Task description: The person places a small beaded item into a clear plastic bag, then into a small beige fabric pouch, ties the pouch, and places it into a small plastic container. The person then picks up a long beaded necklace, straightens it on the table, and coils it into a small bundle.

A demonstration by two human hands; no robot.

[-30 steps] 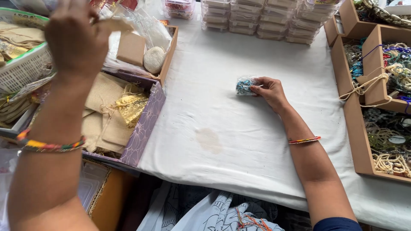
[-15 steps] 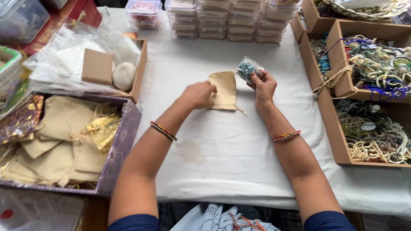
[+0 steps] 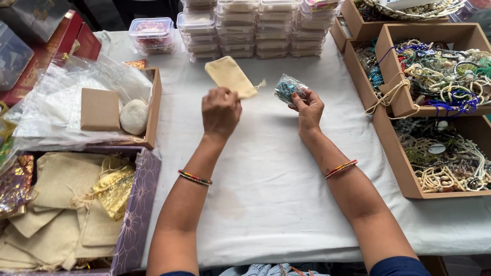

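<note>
Seen from above, two bare forearms reach out over a counter [image 3: 266, 168] covered in white cloth. The left hand [image 3: 220, 111] is raised, back toward the camera, fingers curled and pinching the corner of a small beige cloth pouch [image 3: 230, 76], which sticks up and away from it at a tilt. Just to its right, apart from it, the right hand [image 3: 308, 108] pinches a small clear bag of blue beads [image 3: 288, 88] at its fingertips, held above the cloth. Each wrist wears a thin striped bangle. Beyond the hands stand stacks of clear plastic boxes [image 3: 255, 30]. Right of the right hand, brown trays [image 3: 396, 148] hold tangled bead necklaces. Left of the left hand, a purple box [image 3: 137, 214] holds more beige pouches.
</note>
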